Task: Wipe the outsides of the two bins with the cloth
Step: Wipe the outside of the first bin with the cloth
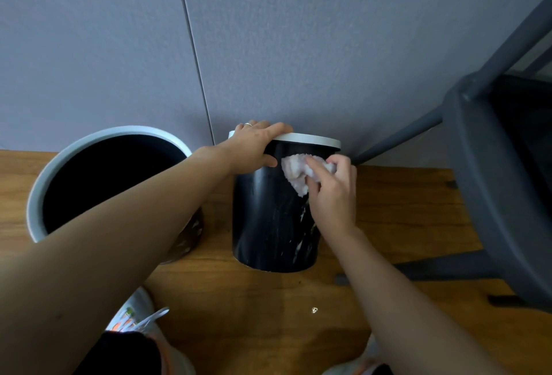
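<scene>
A black marbled bin [268, 225] with a white rim stands on the wooden floor against the grey wall. My left hand [257, 144] grips its rim from the left, fingers over the top and thumb on the outside. My right hand [331, 192] holds a pale fluffy cloth [294, 173] pressed against the bin's upper side, just under the rim. A second, wider bin [44, 183] with a pale rim and dark inside stands to the left, partly hidden by my left forearm.
A dark grey chair [490, 171] stands close on the right, its legs reaching toward the black bin. My shoes [134, 315] show at the bottom. A small white speck [314, 310] lies on the wooden floor [239, 300].
</scene>
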Available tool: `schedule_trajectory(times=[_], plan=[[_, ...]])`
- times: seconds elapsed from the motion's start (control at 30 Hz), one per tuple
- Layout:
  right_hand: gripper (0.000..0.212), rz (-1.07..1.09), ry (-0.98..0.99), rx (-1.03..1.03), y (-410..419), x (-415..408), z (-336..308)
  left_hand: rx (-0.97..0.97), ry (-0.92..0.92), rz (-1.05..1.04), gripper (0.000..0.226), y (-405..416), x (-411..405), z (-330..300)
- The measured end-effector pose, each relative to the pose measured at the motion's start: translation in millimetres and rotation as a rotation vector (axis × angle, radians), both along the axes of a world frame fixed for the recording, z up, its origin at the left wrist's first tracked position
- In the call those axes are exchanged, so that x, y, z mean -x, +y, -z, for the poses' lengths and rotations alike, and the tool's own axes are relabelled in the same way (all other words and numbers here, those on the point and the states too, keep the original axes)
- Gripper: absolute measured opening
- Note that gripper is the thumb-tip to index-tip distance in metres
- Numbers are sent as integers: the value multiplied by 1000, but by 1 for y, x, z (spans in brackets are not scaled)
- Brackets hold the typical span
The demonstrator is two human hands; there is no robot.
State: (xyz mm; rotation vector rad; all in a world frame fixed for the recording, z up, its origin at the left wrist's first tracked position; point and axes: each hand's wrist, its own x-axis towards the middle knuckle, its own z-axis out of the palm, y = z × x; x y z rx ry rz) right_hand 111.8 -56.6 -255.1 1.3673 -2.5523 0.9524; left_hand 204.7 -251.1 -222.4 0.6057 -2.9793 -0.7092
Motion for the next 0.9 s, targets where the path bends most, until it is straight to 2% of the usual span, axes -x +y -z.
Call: schedule_trajectory(times=[0.2, 0.43, 0.6, 0.8, 0.9], plan=[[41, -27, -139, 47, 20, -25, 21, -16, -14, 6, 62, 2, 0, -4], [24, -64, -32, 34, 13, -18, 14, -12, -17, 16, 61, 5, 0, -7], [24, 31, -12, 112, -14, 4, -6, 7, 0, 31, 63, 5, 2, -4], [26, -119, -29, -21, 23, -23, 23, -61, -4, 0, 58, 0, 1, -4], [23, -124, -17, -32, 34, -29, 31, -82, -9, 5, 56, 1, 1, -5]])
